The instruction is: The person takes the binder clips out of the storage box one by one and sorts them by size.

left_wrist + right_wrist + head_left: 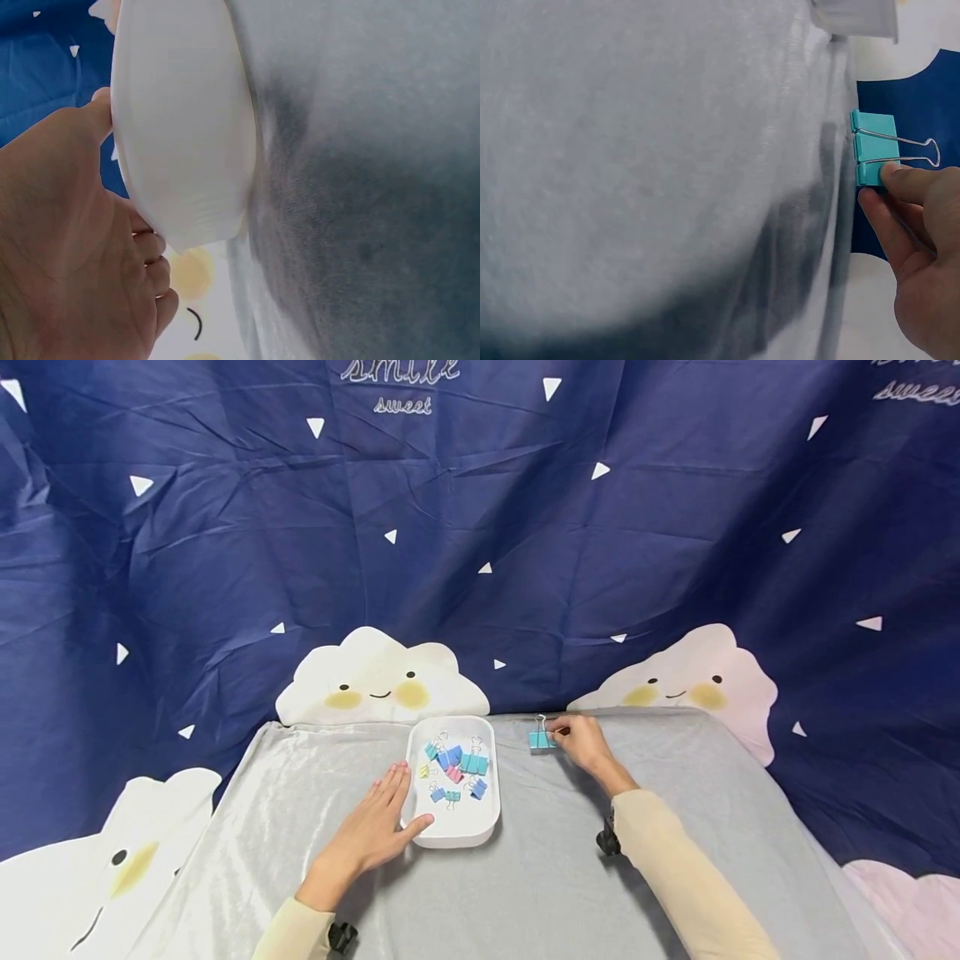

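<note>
A large teal binder clip [877, 146] with wire handles is pinched between thumb and fingers of my right hand [587, 743], at the far part of the table right of the tray. In the right wrist view the thumb presses one end of the clip. My left hand [375, 822] lies with straight fingers against the left rim of a white tray [457, 839], its thumb at the near corner. Inside the tray are several binder clips: a large teal one [474, 764], a blue one [449, 755], a pink one [453, 773], a small yellow one [424, 771] and other small ones.
Grey cloth [525, 893] covers the table. Behind its far edge hangs a dark blue curtain [480, 527] with white triangles and smiling clouds. The tray's white side wall [184, 120] stands tall beside my left fingers.
</note>
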Demonstrator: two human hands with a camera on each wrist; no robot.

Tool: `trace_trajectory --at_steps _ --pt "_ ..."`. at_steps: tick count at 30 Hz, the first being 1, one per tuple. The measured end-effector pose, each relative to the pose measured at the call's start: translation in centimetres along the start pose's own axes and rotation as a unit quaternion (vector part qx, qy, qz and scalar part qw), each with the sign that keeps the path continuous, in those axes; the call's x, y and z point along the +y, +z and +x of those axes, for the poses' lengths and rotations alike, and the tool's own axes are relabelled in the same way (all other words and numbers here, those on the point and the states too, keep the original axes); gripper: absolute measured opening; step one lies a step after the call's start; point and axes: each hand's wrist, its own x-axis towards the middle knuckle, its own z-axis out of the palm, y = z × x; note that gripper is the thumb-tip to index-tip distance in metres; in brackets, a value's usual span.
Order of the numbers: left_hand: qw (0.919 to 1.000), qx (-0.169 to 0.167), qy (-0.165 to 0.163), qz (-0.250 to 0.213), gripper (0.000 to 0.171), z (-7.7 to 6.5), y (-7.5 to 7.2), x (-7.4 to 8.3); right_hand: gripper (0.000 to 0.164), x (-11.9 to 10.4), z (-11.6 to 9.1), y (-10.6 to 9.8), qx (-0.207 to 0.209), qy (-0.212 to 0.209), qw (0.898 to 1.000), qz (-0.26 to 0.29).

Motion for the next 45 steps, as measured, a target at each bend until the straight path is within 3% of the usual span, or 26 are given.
trace_trajectory --at_steps 11,21,37,45 --pt "1.0000 0.000 0.005 0.004 0.097 0.1 0.0 0.0 0.015 0.6 -0.6 1.6 -0.035 0.054 0.998 -0.021" --pt "1.0000 0.004 0.008 0.001 0.097 0.0 0.2 0.1 0.019 0.8 -0.9 2.6 -0.027 0.059 0.996 -0.054" --pt "1.0000 0.003 0.006 0.002 0.097 0.1 -0.1 0.0 0.022 0.8 -0.4 2.5 -0.037 0.057 0.996 -0.050" --pt "1.0000 0.000 0.003 0.003 0.098 0.1 -0.1 -0.1 0.020 -0.5 0.2 1.7 0.010 0.034 0.998 -0.051"
